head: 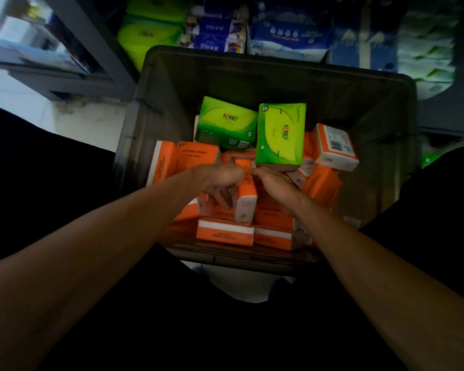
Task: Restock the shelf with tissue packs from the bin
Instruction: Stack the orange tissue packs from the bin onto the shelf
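A dark grey bin (252, 65) stands on the floor in front of me, holding several orange tissue packs and two green ones (225, 124) (279, 135) at the back of the pile. Both my hands reach into the bin's middle. My left hand (220, 180) curls its fingers round an upright orange and white pack (245, 202). My right hand (273, 186) lies right beside it, its fingers curled down onto the orange packs; what they hold is hidden under the hand.
Behind the bin is the low shelf with green packs (148, 36), blue tissue packs (287, 30) and green-white packs (429, 49). A grey shelf frame (91, 36) stands at the left. My dark-clothed legs flank the bin on both sides.
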A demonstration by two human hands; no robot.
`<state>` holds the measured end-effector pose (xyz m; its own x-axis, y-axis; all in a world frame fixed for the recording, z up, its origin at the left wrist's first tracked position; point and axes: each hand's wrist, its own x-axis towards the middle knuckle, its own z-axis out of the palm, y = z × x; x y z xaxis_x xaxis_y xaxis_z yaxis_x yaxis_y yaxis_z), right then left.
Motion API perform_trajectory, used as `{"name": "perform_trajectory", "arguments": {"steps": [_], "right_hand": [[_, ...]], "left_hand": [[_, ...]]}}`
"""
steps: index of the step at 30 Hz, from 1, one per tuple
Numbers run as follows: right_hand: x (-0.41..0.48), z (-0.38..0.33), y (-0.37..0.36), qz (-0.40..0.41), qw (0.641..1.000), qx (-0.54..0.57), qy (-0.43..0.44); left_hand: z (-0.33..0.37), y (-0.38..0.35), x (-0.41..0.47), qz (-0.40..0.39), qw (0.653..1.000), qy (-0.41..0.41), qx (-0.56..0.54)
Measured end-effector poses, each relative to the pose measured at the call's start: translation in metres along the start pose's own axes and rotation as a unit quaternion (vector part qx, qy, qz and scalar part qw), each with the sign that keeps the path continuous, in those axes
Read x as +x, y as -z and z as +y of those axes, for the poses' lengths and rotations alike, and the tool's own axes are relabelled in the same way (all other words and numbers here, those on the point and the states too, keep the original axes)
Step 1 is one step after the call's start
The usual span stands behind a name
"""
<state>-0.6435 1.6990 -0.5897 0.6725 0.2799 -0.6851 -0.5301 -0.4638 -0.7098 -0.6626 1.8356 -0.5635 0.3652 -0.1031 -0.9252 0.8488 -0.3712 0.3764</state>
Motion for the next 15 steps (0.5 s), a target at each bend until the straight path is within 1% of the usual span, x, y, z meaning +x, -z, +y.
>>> {"name": "perform_trajectory", "arguments": {"steps": [2,3,5,7,10,12,15], "right_hand": [[-0.006,-0.002,-0.001,-0.006,0.999,0.040,-0.002],[-0.007,-0.001,-0.001,-0.010,1.000,0.023,0.014],[-0.010,-0.003,-0.001,-0.011,0.998,-0.021,0.061],[-0.012,-0.006,-0.004,0.005,0.994,-0.054,0.092],[-0.015,-0.013,-0.006,0.025,0.989,-0.099,0.106],[-0.023,-0.022,-0.004,0.030,0.988,-0.099,0.111],[-0.041,-0.036,0.001,0.014,0.988,-0.098,0.118]], "left_hand": [[0.004,0.008,-0.007,-0.009,0.998,0.010,-0.069],[0.005,0.013,-0.008,-0.018,0.996,0.009,-0.091],[0.006,0.018,-0.012,-0.007,0.996,-0.012,-0.087],[0.005,0.017,-0.017,0.035,0.996,-0.047,-0.067],[0.008,0.010,-0.027,0.092,0.991,-0.066,-0.075],[0.012,0.007,-0.036,0.125,0.983,-0.081,-0.107],[0.017,0.006,-0.048,0.174,0.966,-0.114,-0.153]]}}
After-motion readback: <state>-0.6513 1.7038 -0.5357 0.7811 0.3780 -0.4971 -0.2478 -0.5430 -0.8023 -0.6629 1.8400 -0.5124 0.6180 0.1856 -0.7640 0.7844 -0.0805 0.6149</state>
